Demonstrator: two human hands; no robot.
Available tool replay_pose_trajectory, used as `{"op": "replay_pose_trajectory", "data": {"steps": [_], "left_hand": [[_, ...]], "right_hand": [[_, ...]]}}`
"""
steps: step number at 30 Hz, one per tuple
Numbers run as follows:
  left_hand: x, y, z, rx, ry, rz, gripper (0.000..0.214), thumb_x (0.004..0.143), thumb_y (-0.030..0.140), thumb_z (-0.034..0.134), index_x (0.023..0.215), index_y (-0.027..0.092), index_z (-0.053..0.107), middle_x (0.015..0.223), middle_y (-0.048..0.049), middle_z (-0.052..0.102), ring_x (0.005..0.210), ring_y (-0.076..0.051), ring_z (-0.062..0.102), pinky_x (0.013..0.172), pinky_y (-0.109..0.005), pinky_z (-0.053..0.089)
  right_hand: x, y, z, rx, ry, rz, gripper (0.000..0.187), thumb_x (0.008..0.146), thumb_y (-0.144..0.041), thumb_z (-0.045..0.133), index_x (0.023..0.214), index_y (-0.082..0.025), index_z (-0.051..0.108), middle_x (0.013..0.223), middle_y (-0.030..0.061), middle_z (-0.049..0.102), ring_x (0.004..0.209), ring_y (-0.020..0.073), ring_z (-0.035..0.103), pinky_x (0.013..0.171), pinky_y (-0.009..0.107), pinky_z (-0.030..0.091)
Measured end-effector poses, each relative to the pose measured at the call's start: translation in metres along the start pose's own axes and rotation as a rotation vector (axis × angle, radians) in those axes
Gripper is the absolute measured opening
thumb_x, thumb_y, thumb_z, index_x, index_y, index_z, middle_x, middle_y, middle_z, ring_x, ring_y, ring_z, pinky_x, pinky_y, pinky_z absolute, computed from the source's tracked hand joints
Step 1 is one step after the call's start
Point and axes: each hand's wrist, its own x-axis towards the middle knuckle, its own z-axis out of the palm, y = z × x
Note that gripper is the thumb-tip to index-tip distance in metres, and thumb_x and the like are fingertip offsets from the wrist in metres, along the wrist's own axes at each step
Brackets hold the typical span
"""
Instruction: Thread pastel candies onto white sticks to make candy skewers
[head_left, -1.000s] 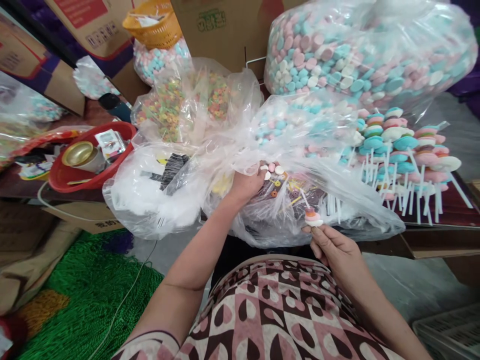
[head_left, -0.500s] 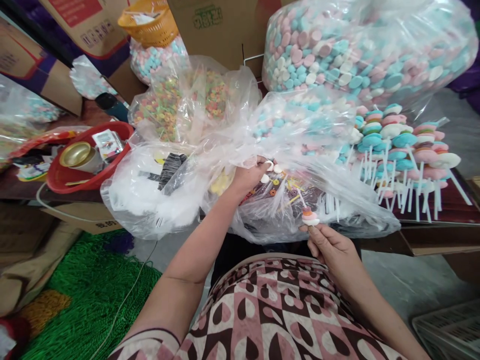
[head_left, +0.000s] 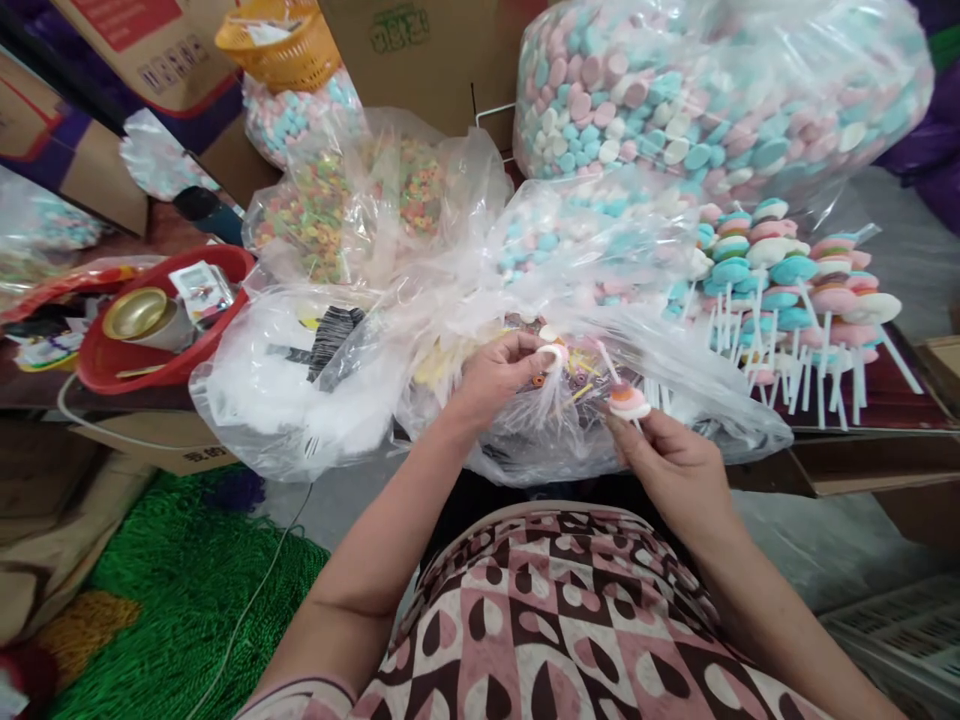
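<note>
My left hand pinches a small white-and-pink marshmallow piece over the opened plastic bag, thumb and fingers closed. Below and to the right, my right hand grips a marshmallow skewer between thumb and fingertips. White, pink and orange pieces are stacked on its white stick, which points up and left. A short gap separates the two hands. Between them, colored rings and yellow strips lie beneath the clear plastic. Finished-looking marshmallow skewers are piled to the right, sticks toward me.
A huge bag of marshmallows stands behind. To its left sits a bag of gummy rings. A red basin holds a gold bowl. An orange basket rests on another marshmallow bag. Green strands cover the floor at left.
My left hand has lifted out of the bag toward me, bringing a marshmallow piece. My right hand has raised its skewer slightly, and the hands are closer together. The view has shifted slightly.
</note>
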Motion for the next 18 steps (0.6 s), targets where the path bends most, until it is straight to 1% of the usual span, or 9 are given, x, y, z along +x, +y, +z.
{"op": "replay_pose_trajectory", "data": {"steps": [2,4,7,9,11,14,15,16,18], "left_hand": [[-0.013,0.0,0.01,-0.217,-0.067,-0.06,0.028,0.069,0.04,0.077,0.08,0.016,0.066,0.075,0.0007,0.065,0.066,-0.009,0.054,0.064,-0.023,0.04],[-0.022,-0.003,0.019,-0.339,-0.119,-0.108,0.029,0.067,0.039,0.079,0.079,0.015,0.068,0.074,0.0003,0.065,0.065,-0.008,0.053,0.062,-0.022,0.038],[-0.028,-0.008,0.025,-0.425,-0.17,-0.168,0.028,0.069,0.04,0.077,0.081,0.015,0.069,0.072,-0.0007,0.066,0.064,-0.008,0.055,0.061,-0.023,0.038],[-0.029,-0.011,0.026,-0.426,-0.19,-0.181,0.029,0.07,0.042,0.077,0.08,0.016,0.068,0.07,-0.0008,0.066,0.063,-0.009,0.056,0.06,-0.023,0.038],[-0.028,-0.014,0.027,-0.382,-0.165,-0.161,0.03,0.071,0.044,0.075,0.081,0.017,0.067,0.07,-0.0005,0.066,0.063,-0.01,0.056,0.059,-0.024,0.038],[-0.026,-0.016,0.031,-0.27,-0.028,-0.084,0.03,0.073,0.044,0.074,0.082,0.017,0.066,0.073,0.0005,0.066,0.066,-0.01,0.057,0.063,-0.024,0.042],[-0.026,-0.017,0.033,-0.232,-0.002,-0.057,0.03,0.072,0.043,0.074,0.083,0.017,0.066,0.076,0.0003,0.067,0.069,-0.011,0.058,0.066,-0.025,0.043],[-0.026,-0.017,0.035,-0.2,0.002,-0.036,0.03,0.071,0.042,0.075,0.084,0.017,0.066,0.079,-0.0002,0.068,0.073,-0.011,0.06,0.07,-0.025,0.045],[-0.029,-0.016,0.039,-0.17,-0.029,-0.009,0.029,0.073,0.043,0.073,0.087,0.018,0.067,0.085,-0.0013,0.069,0.077,-0.013,0.061,0.073,-0.027,0.047]], "right_hand": [[0.01,-0.004,0.006,0.0,0.055,-0.075,0.023,0.083,-0.04,0.063,0.091,-0.02,0.07,0.059,-0.0036,0.052,0.054,0.0126,0.043,0.055,0.027,0.038],[0.018,-0.007,0.011,0.008,0.064,-0.135,0.027,0.083,-0.039,0.064,0.1,-0.02,0.071,0.064,-0.0028,0.057,0.057,0.0135,0.047,0.06,0.028,0.042],[0.02,-0.009,0.011,-0.001,0.013,-0.15,0.023,0.082,-0.039,0.064,0.093,-0.02,0.072,0.064,-0.0027,0.057,0.06,0.0138,0.048,0.061,0.028,0.043],[0.018,-0.011,0.008,-0.019,0.003,-0.114,0.02,0.082,-0.039,0.064,0.084,-0.021,0.071,0.062,-0.0028,0.055,0.06,0.0137,0.047,0.061,0.028,0.042],[0.016,-0.013,0.005,-0.013,-0.001,-0.062,0.019,0.081,-0.039,0.066,0.079,-0.02,0.069,0.062,-0.0025,0.054,0.06,0.0136,0.047,0.059,0.027,0.04],[0.014,-0.014,0.003,0.13,-0.031,0.038,0.024,0.079,-0.043,0.068,0.075,-0.02,0.065,0.06,-0.0025,0.052,0.052,0.0111,0.04,0.049,0.025,0.031],[0.013,-0.013,0.004,0.192,-0.048,0.071,0.027,0.079,-0.045,0.068,0.073,-0.02,0.063,0.059,-0.0027,0.051,0.049,0.0098,0.036,0.046,0.025,0.027],[0.014,-0.012,0.005,0.245,-0.058,0.096,0.029,0.079,-0.047,0.069,0.071,-0.019,0.061,0.058,-0.0032,0.05,0.047,0.0086,0.032,0.044,0.024,0.024],[0.015,-0.01,0.007,0.301,-0.061,0.117,0.031,0.079,-0.048,0.069,0.071,-0.02,0.059,0.058,-0.0042,0.048,0.045,0.0072,0.028,0.043,0.024,0.021]]}}
